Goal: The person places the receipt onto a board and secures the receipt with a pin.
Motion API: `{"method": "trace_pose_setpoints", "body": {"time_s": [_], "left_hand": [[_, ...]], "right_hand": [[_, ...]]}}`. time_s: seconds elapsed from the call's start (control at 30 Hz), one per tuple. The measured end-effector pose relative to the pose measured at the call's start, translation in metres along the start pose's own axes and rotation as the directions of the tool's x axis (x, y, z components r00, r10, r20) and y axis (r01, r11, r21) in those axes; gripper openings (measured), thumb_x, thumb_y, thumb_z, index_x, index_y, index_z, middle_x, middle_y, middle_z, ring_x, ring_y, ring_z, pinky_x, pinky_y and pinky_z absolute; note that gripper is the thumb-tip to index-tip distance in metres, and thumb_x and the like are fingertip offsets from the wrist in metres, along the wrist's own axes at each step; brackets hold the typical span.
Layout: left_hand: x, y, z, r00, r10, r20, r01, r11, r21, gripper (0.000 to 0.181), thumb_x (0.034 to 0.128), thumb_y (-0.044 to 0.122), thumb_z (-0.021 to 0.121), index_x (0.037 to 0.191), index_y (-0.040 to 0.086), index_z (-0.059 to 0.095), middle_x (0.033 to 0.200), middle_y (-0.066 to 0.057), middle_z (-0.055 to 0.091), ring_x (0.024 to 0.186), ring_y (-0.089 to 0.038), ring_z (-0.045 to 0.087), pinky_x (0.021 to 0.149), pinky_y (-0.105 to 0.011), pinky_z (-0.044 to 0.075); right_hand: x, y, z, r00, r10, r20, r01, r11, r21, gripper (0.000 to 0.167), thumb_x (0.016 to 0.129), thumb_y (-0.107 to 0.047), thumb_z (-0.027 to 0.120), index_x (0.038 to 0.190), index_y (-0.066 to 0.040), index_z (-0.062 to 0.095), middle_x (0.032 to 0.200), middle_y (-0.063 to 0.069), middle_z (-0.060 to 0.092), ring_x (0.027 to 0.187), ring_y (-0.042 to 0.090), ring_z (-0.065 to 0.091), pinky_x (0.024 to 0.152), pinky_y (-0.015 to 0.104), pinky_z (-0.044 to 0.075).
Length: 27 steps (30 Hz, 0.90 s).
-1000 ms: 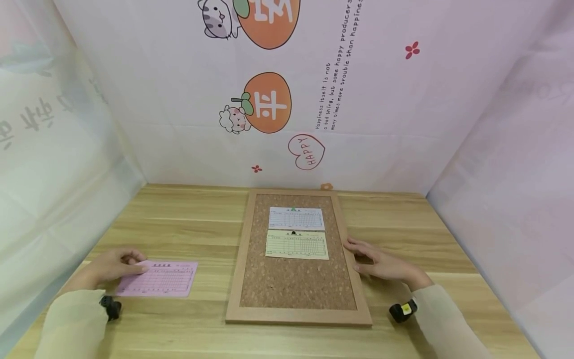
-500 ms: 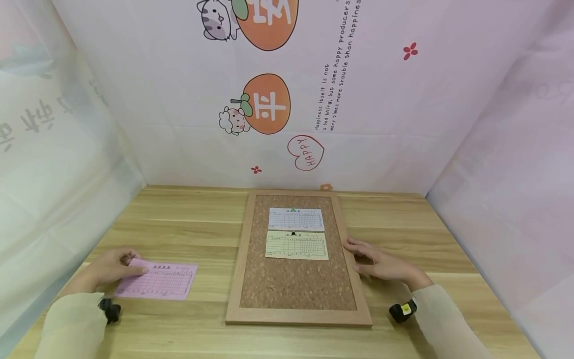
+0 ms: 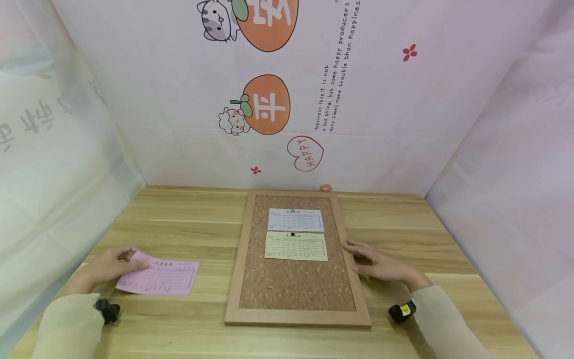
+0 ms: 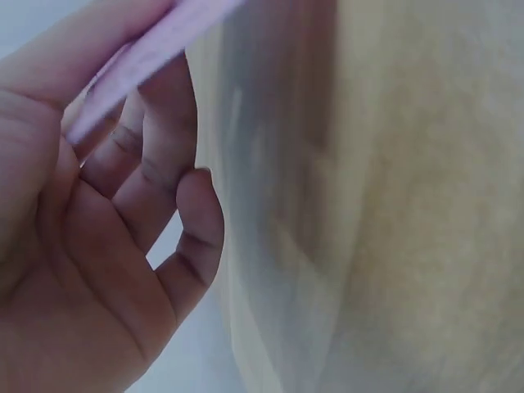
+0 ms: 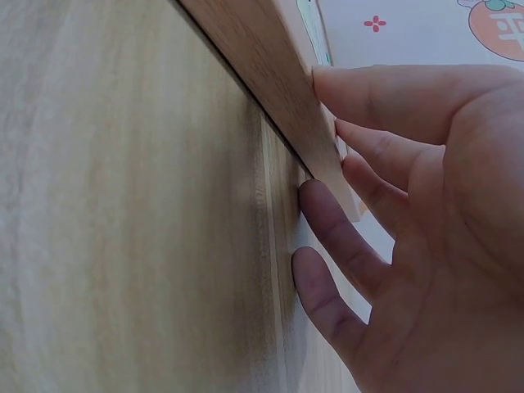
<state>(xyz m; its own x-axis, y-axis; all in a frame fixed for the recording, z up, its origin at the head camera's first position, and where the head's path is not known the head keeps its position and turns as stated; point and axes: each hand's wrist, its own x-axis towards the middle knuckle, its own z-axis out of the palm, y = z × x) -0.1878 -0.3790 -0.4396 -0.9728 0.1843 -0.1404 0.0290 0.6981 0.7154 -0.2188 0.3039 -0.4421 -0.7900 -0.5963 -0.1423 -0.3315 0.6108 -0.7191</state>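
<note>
My left hand [image 3: 105, 268] pinches the left end of a pink printed form slip [image 3: 168, 277] between thumb and fingers, left of the corkboard. In the left wrist view the slip [image 4: 139, 70] appears edge-on, caught under the thumb. The wood-framed corkboard [image 3: 296, 286] lies on the table. A white form slip [image 3: 296, 220] is fixed to it by a green pushpin [image 3: 293, 211]. Just below, a yellow form slip [image 3: 296, 248] carries a black pushpin [image 3: 293, 234]. My right hand [image 3: 381, 264] rests fingertips against the board's right edge, its fingers loosely extended.
The wood-grain table [image 3: 202, 324] extends around the board. A printed white cloth [image 3: 358, 149] hangs behind it, with more cloth on the left and right sides. Each wrist carries a small black camera.
The pink slip's left end has risen and bent upward in my left hand, and the slip has shifted slightly away from me. My right hand and the board stay in place.
</note>
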Motion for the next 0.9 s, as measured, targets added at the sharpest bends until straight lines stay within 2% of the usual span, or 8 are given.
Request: {"method": "trace_pose_setpoints", "body": {"time_s": [0.23,0.33,0.4,0.5,0.57,0.67,0.77,0.9], "left_hand": [[0.001,0.006,-0.003,1.000,-0.006,0.002,0.006,0.999,-0.036,0.042,0.0986,0.028,0.065,0.122,-0.007,0.060,0.100,-0.009,0.065,0.082,-0.017,0.060,0.069,-0.029,0.051],[0.002,0.007,-0.006,0.999,-0.037,-0.013,0.037,0.999,0.001,0.052,0.1002,0.034,0.062,0.129,-0.009,0.056,0.104,-0.010,0.066,0.088,-0.018,0.060,0.076,-0.033,0.051],[0.002,0.008,-0.008,0.998,-0.063,-0.018,0.064,0.998,0.031,0.063,0.1010,0.039,0.060,0.136,-0.012,0.050,0.110,-0.013,0.066,0.095,-0.022,0.061,0.082,-0.041,0.051],[0.001,0.011,-0.010,0.996,-0.085,-0.027,0.086,0.995,0.050,0.073,0.1012,0.044,0.057,0.142,-0.014,0.042,0.112,-0.013,0.067,0.097,-0.023,0.061,0.085,-0.043,0.049],[-0.001,0.013,-0.010,0.996,-0.091,-0.024,0.092,0.996,0.022,0.074,0.1018,0.044,0.056,0.144,-0.015,0.040,0.108,-0.012,0.067,0.093,-0.022,0.062,0.082,-0.038,0.049],[-0.001,0.014,-0.009,0.997,-0.079,-0.022,0.078,0.996,-0.052,0.066,0.1025,0.041,0.056,0.142,-0.011,0.044,0.099,-0.008,0.068,0.083,-0.019,0.064,0.073,-0.031,0.050],[-0.001,0.015,-0.007,0.997,-0.075,-0.026,0.071,0.990,-0.125,0.060,0.1024,0.038,0.057,0.140,-0.008,0.048,0.095,-0.007,0.068,0.080,-0.018,0.066,0.069,-0.030,0.052],[-0.001,0.017,-0.008,0.998,-0.053,-0.044,0.046,0.987,-0.152,0.057,0.1034,0.037,0.056,0.139,-0.007,0.049,0.095,-0.006,0.067,0.081,-0.018,0.065,0.071,-0.030,0.050]], "right_hand": [[0.000,0.000,0.000,1.000,0.001,0.001,-0.001,1.000,0.009,0.065,0.103,-0.024,0.058,0.157,-0.004,0.029,0.164,0.021,0.011,0.145,0.049,0.015,0.110,0.067,0.020],[0.000,0.002,0.000,1.000,0.004,0.001,-0.004,1.000,0.006,0.065,0.103,-0.024,0.058,0.157,-0.005,0.029,0.164,0.020,0.011,0.145,0.049,0.014,0.110,0.068,0.019],[0.000,0.002,0.000,1.000,0.005,0.001,-0.005,1.000,0.006,0.065,0.103,-0.024,0.058,0.158,-0.006,0.029,0.164,0.020,0.010,0.146,0.049,0.014,0.110,0.068,0.019],[0.001,0.003,0.000,1.000,0.006,-0.001,-0.006,1.000,0.011,0.065,0.103,-0.024,0.059,0.158,-0.006,0.029,0.164,0.020,0.010,0.146,0.049,0.014,0.110,0.068,0.019],[0.001,0.004,0.000,1.000,0.007,-0.001,-0.007,1.000,0.015,0.065,0.103,-0.024,0.059,0.158,-0.006,0.029,0.164,0.020,0.010,0.146,0.049,0.014,0.110,0.068,0.019],[0.000,0.004,0.001,1.000,0.010,0.000,-0.010,1.000,0.019,0.065,0.103,-0.025,0.058,0.158,-0.007,0.029,0.165,0.019,0.010,0.145,0.049,0.014,0.110,0.068,0.019],[0.000,0.004,0.001,1.000,0.013,0.002,-0.013,1.000,0.026,0.065,0.103,-0.025,0.058,0.158,-0.007,0.028,0.165,0.019,0.009,0.145,0.049,0.014,0.110,0.068,0.019],[0.000,0.004,0.001,1.000,0.013,0.001,-0.013,0.999,0.033,0.066,0.103,-0.025,0.058,0.158,-0.006,0.028,0.165,0.019,0.009,0.145,0.049,0.014,0.109,0.069,0.018]]}}
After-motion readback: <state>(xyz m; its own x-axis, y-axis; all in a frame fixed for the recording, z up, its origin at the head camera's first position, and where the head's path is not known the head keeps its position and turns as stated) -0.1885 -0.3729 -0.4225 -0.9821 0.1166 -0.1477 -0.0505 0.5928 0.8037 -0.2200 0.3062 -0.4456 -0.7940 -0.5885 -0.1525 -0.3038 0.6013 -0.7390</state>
